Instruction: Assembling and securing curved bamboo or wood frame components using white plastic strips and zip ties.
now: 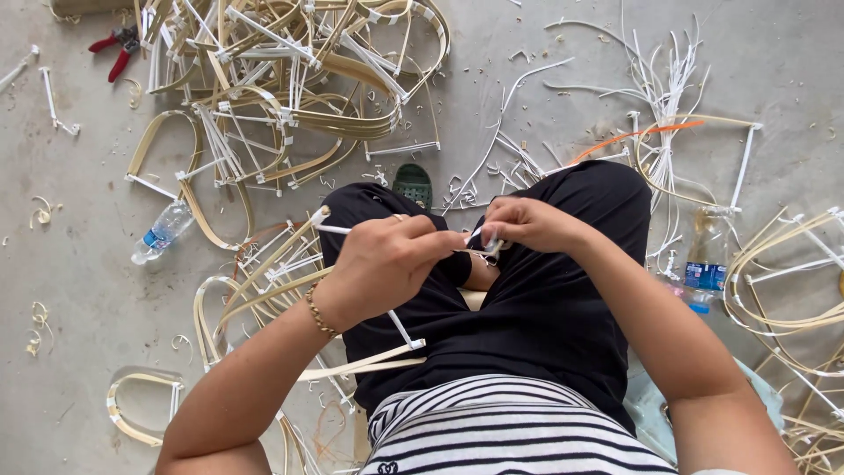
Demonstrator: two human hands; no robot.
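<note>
Bamboo frame (290,264), thin curved strips, gripped by left hand (387,264)

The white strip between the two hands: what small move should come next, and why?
Probably pull the white strip tight with the right hand. Its fingertips pinch the strip's end above the lap, while the left hand steadies the bent cane frame; the wrap there looks unfinished.
</note>
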